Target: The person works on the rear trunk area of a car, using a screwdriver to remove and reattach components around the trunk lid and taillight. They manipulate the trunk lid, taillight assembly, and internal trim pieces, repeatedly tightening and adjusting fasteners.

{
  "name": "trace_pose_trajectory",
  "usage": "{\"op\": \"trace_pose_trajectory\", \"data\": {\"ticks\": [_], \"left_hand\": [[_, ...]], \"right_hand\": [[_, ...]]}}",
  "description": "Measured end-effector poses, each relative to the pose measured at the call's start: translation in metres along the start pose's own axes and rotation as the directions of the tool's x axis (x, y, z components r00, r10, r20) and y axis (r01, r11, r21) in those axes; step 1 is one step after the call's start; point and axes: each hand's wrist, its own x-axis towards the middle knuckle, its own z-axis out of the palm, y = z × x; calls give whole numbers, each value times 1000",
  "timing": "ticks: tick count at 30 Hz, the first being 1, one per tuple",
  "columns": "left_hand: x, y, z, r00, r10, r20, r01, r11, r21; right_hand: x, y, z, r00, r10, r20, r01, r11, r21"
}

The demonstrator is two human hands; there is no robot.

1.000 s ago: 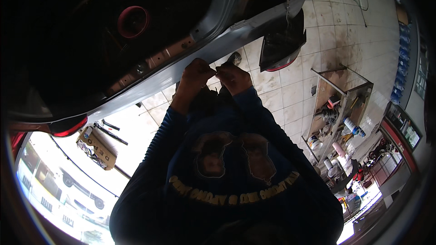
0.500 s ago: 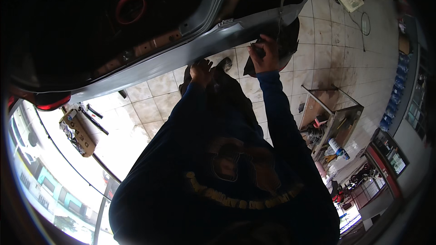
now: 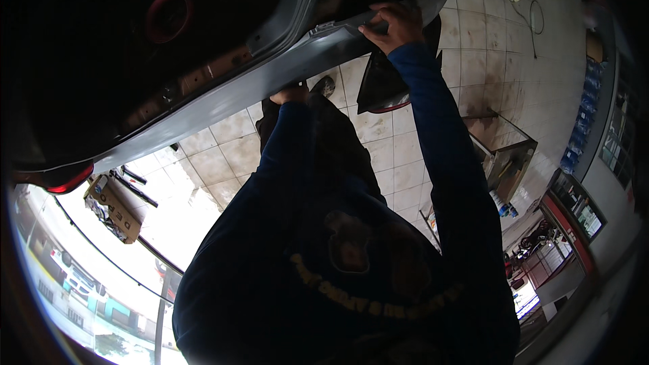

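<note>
Grey car panel (image 3: 270, 84) runs across the upper scene above the tiled floor (image 3: 399, 162); right hand (image 3: 395, 23) has its fingers clamped on its far right edge; left hand (image 3: 291, 94) touches its lower rim near the middle, fingers hidden, state unclear.

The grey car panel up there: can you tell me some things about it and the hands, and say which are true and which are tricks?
1. The right hand grips the edge of the grey car panel. True.
2. The left hand hangs far away from the panel. False: it is up against the panel's lower edge.
3. The floor is made of pale square tiles. True.
4. The sleeves are bright yellow. False: they are dark blue.
5. A cardboard box lies on the floor. True.
</note>
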Motion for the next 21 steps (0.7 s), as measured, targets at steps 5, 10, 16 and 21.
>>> {"op": "trace_pose_trajectory", "data": {"ticks": [5, 10, 16, 21], "left_hand": [[-43, 80, 36, 996, -82, -32, 10, -254, 967], [-53, 113, 39, 996, -86, -25, 14, -125, 992], [-48, 104, 15, 994, -12, 111, -103, 298, 949], [-44, 99, 7, 935, 158, 318, -298, -139, 944]], "right_hand": [[2, -5, 8, 995, 54, -84, -64, 991, -120], [15, -4, 4, 996, 2, -90, -1, 1000, 14], [42, 8, 4, 995, 0, 97, 0, 1000, 2], [60, 28, 17, 991, 4, 136, -19, 993, 113]]}}
